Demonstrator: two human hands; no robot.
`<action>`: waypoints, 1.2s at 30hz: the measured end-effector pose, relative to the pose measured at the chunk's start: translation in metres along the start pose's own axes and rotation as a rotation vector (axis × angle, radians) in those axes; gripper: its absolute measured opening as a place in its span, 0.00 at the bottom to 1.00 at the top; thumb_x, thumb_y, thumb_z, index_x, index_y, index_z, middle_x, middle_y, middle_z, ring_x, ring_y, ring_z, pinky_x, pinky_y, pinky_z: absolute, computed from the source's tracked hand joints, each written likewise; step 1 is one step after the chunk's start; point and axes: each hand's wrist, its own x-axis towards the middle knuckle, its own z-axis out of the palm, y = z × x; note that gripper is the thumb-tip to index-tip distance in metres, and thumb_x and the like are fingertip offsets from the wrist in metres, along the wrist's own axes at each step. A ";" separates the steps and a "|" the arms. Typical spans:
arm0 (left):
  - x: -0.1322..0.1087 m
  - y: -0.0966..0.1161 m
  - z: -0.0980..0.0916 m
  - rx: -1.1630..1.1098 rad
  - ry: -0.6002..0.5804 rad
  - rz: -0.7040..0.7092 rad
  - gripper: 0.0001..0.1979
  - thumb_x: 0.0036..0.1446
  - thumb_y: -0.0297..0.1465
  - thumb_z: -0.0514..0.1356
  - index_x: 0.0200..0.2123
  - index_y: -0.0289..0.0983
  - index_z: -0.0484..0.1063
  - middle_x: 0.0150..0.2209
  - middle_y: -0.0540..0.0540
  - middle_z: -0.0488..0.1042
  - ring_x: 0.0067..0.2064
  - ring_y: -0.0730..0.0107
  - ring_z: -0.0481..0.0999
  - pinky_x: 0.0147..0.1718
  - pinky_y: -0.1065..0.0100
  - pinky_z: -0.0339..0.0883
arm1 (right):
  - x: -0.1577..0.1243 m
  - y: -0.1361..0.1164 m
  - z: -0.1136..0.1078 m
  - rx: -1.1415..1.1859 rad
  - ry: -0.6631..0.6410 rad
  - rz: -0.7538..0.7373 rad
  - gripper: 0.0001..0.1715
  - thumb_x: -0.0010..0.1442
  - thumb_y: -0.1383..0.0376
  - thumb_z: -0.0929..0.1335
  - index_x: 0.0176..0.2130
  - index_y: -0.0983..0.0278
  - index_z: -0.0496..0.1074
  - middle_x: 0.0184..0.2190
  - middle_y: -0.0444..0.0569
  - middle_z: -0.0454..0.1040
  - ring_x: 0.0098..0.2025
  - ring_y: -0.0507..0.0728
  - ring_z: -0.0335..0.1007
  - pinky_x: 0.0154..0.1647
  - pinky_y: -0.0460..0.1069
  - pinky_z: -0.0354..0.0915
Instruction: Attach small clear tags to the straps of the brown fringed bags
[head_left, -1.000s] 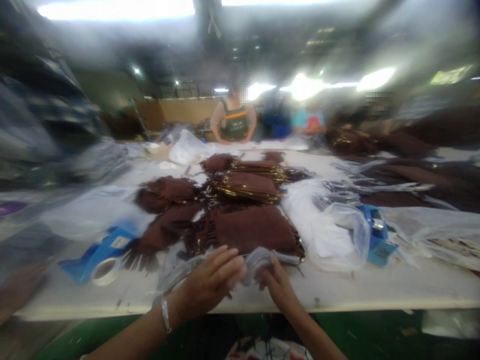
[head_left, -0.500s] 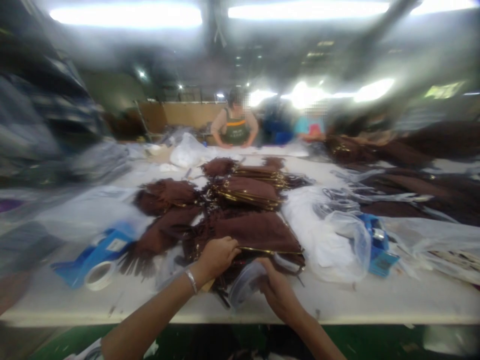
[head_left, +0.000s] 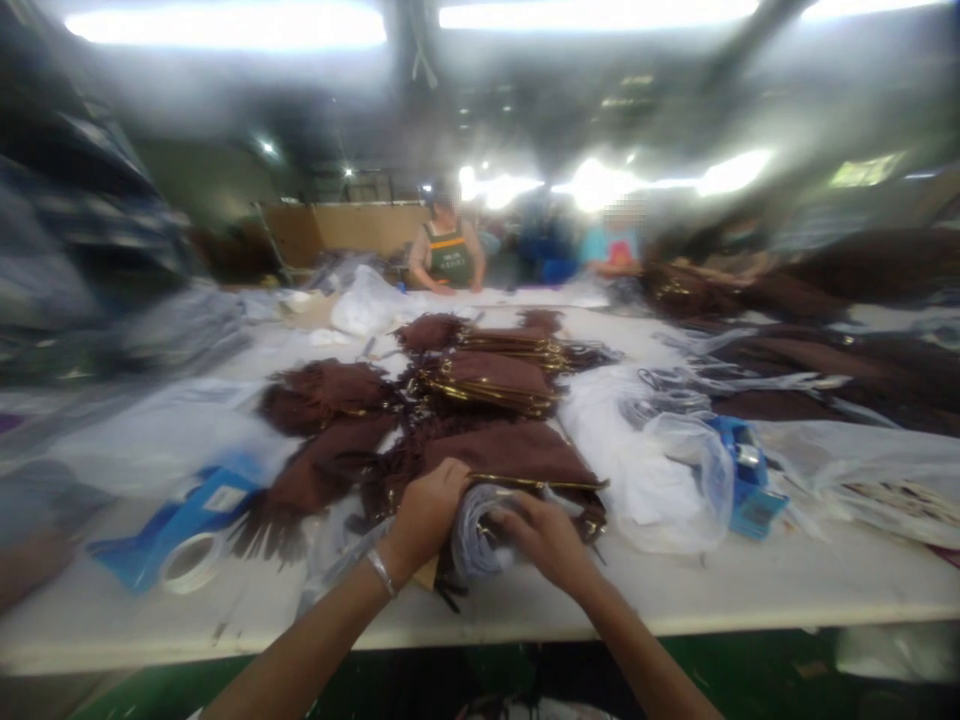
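Observation:
My left hand point(head_left: 427, 510) is closed on the near edge of a flat brown fringed bag with gold trim point(head_left: 517, 455), lifting it. My right hand point(head_left: 544, 535) grips a clear plastic bag point(head_left: 474, 530) and holds it against the underside of that brown bag. A silver bracelet sits on my left wrist. Both hands work at the near edge of a white table point(head_left: 750, 590). More brown fringed bags point(head_left: 487, 380) are piled behind.
A roll of tape on a blue holder point(head_left: 180, 545) lies at left. White and clear plastic bags point(head_left: 660, 470) and a blue box point(head_left: 742, 480) lie at right. More brown goods point(head_left: 825, 350) cover the far right. A person in a green apron point(head_left: 445, 255) stands across the table.
My left hand let go of the clear bag and took the brown bag's edge. My right hand brought the clear bag up under the brown bag.

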 end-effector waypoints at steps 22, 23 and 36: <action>0.012 0.012 0.020 0.156 -0.204 0.005 0.18 0.58 0.46 0.59 0.39 0.35 0.68 0.39 0.40 0.70 0.43 0.53 0.70 0.39 0.58 0.68 | -0.044 0.008 -0.009 0.097 -0.072 -0.195 0.14 0.61 0.70 0.65 0.45 0.59 0.72 0.41 0.45 0.75 0.42 0.54 0.70 0.44 0.47 0.63; 0.016 0.015 0.022 0.179 -0.215 -0.003 0.19 0.57 0.46 0.60 0.39 0.34 0.68 0.38 0.39 0.70 0.43 0.51 0.70 0.38 0.57 0.68 | -0.049 0.009 -0.007 0.116 -0.066 -0.193 0.14 0.61 0.69 0.65 0.46 0.59 0.72 0.41 0.45 0.75 0.43 0.55 0.70 0.45 0.47 0.63; 0.028 0.013 0.010 0.193 -0.219 -0.011 0.04 0.61 0.27 0.52 0.40 0.36 0.63 0.39 0.42 0.70 0.35 0.61 0.75 0.30 0.66 0.66 | -0.016 -0.007 0.007 0.062 0.173 0.073 0.10 0.57 0.64 0.68 0.41 0.59 0.75 0.34 0.43 0.79 0.36 0.56 0.74 0.40 0.48 0.64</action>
